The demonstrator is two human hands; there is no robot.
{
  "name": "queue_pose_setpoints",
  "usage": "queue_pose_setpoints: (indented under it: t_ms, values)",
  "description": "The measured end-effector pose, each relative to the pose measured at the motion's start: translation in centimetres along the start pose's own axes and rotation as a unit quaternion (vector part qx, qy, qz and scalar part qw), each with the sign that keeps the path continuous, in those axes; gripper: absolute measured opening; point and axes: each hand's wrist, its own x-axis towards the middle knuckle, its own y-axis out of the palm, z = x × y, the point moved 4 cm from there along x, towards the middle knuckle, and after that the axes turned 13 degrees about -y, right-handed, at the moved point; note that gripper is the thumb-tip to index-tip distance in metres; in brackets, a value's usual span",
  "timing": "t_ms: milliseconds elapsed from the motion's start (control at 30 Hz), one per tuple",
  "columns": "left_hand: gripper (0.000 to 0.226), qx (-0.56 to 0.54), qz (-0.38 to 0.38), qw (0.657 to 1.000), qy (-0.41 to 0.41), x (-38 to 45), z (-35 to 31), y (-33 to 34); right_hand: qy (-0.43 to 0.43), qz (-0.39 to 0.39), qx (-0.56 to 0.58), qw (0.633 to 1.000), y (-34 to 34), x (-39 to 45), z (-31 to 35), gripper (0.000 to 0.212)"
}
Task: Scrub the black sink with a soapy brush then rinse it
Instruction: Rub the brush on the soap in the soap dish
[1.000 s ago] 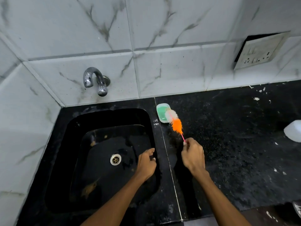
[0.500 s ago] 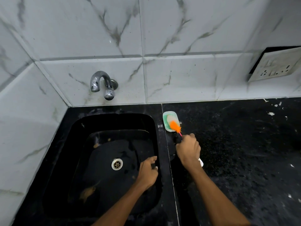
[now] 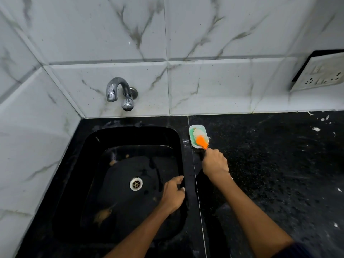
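The black sink is set into a black counter at the left, wet, with a steel drain in its floor and brown stains. My right hand is shut on the handle of a brush with orange and white bristles. The bristles press into a green soap dish just right of the sink's back corner. My left hand grips the sink's right rim, fingers curled over the edge.
A chrome tap sticks out of the marble-tiled wall above the sink's back edge. A wall socket plate hangs loose at the far right. The black counter right of the sink carries white flecks.
My right hand has slid up the brush handle and pushed the bristles deeper into the soap dish. The view has shifted down and left. My left hand stays on the rim.
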Motion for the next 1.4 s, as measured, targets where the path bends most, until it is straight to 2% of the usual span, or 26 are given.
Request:
queue_pose_setpoints:
  t_ms: [100, 167, 233, 333, 367, 400, 433, 500, 567, 633, 733, 833, 1033, 1267, 1400]
  values:
    - [0.049, -0.003, 0.0, 1.0, 0.001, 0.1, -0.1, 0.1, 0.057, -0.007, 0.113, 0.992, 0.0, 0.2, 0.1, 0.021]
    - [0.049, -0.003, 0.0, 1.0, -0.001, 0.0, -0.1, 0.1, 0.131, -0.01, 0.212, 0.968, 0.3, 0.5, -0.8, 0.027]
    - [0.049, -0.006, 0.0, 1.0, -0.002, 0.1, 0.0, 0.2, 0.205, -0.011, 0.319, 0.925, 0.3, 0.6, -1.6, 0.03]
    - [0.05, -0.006, -0.003, 1.0, -0.007, 0.1, -0.1, 0.2, 0.288, 0.014, 0.512, 0.809, 1.2, 0.7, -2.2, 0.024]
    - [0.05, -0.006, -0.005, 1.0, -0.008, 0.1, -0.1, 0.2, 0.303, 0.027, 0.543, 0.782, 1.4, 0.6, -2.4, 0.028]
    - [0.05, -0.005, -0.007, 1.0, -0.007, 0.1, -0.1, 0.2, 0.308, 0.035, 0.555, 0.772, 1.3, 0.5, -2.7, 0.031]
    - [0.05, -0.004, -0.008, 1.0, -0.007, 0.2, -0.1, 0.2, 0.307, 0.037, 0.55, 0.776, 1.5, 0.7, -3.0, 0.032]
    - [0.05, -0.002, -0.008, 1.0, -0.007, 0.2, -0.1, 0.2, 0.306, 0.015, 0.503, 0.808, 1.3, 0.8, -3.2, 0.03]
    - [0.05, -0.004, -0.011, 1.0, -0.009, 0.2, 0.0, 0.3, 0.284, -0.026, 0.372, 0.884, 0.3, 0.8, -3.0, 0.032]
    - [0.05, -0.004, -0.011, 1.0, -0.01, 0.2, 0.0, 0.3, 0.22, -0.036, 0.239, 0.945, -0.8, 0.9, -2.2, 0.032]
    - [0.051, -0.002, -0.009, 1.0, -0.007, 0.2, -0.1, 0.3, 0.095, -0.03, 0.027, 0.995, -1.6, 1.0, -0.7, 0.025]
    - [0.052, -0.003, -0.008, 1.0, -0.012, 0.2, 0.0, 0.3, -0.004, 0.003, -0.127, 0.992, -0.1, 0.6, 0.8, 0.026]
    - [0.052, 0.001, -0.012, 1.0, -0.01, 0.2, 0.1, 0.3, -0.079, 0.051, -0.266, 0.959, 1.3, -0.3, 2.6, 0.024]
    - [0.054, 0.003, -0.009, 1.0, -0.013, 0.5, 0.3, 0.5, -0.087, 0.053, -0.285, 0.953, 0.4, 0.2, 2.3, 0.023]
    - [0.052, -0.003, -0.002, 1.0, -0.016, 0.6, 0.5, 0.5, -0.097, 0.024, -0.34, 0.935, -0.4, 0.8, 1.0, 0.018]
